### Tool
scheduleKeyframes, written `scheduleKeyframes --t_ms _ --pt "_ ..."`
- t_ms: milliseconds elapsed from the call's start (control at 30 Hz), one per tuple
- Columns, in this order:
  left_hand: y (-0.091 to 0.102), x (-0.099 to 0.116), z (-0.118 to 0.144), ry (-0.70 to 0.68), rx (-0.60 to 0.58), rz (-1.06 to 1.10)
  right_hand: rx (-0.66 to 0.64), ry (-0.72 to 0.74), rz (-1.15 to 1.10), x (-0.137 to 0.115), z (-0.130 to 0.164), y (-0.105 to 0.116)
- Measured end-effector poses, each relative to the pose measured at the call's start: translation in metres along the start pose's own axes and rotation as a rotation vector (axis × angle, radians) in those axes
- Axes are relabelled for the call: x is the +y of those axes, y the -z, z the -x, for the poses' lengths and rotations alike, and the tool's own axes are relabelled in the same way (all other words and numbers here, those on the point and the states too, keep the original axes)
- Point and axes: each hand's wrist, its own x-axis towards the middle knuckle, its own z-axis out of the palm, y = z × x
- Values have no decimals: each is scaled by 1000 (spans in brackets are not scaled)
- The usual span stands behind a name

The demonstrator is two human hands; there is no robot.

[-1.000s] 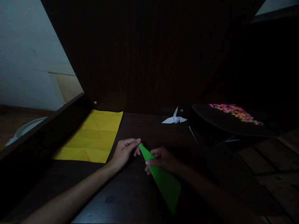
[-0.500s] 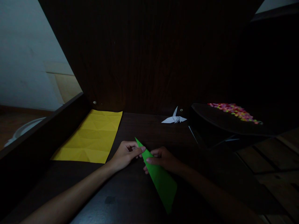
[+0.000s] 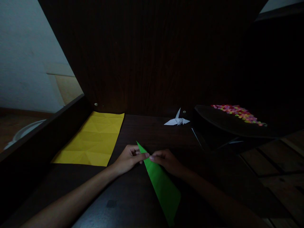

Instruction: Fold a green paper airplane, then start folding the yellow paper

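left grip (image 3: 129,158) + right grip (image 3: 166,161) | pinching green paper (image 3: 163,190) tip between them

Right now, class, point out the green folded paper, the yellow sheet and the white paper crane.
green folded paper (image 3: 163,190): head view, middle of its flat face.
yellow sheet (image 3: 95,139): head view, creased centre.
white paper crane (image 3: 177,120): head view, its body.

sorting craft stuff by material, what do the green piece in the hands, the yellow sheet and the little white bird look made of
Green piece: looks like thin matte paper, folded to a sharp point. Yellow sheet: paper too, flat with a grid of old fold creases. White bird: probably folded paper, with crisp pointed wings. The dim light leaves any sheen unclear.
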Motion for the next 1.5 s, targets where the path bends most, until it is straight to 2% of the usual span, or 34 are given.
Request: scheduleKeyframes --t_ms 167,367,433,500,733,867,1233,1500 --pt "0 -2 0 -2 20 -12 7 49 53 -2 0 -1" --pt "11 3 -3 -6 243 27 14 31 78 -5 2 3" --pt "15 4 -5 -3 280 36 20 43 102 -4 1 5" --pt "15 4 -5 6 263 42 26 51 116 -3 -1 6" --pt "6 -2 -2 95 98 36 28 67 99 2 -1 4" --pt "7 -4 -2 99 82 67 37 79 122 2 -2 5" --pt "28 9 -8 98 334 248 51 134 118 -2 -3 14" --pt "26 7 -7 73 446 239 13 109 33 -5 -2 18"
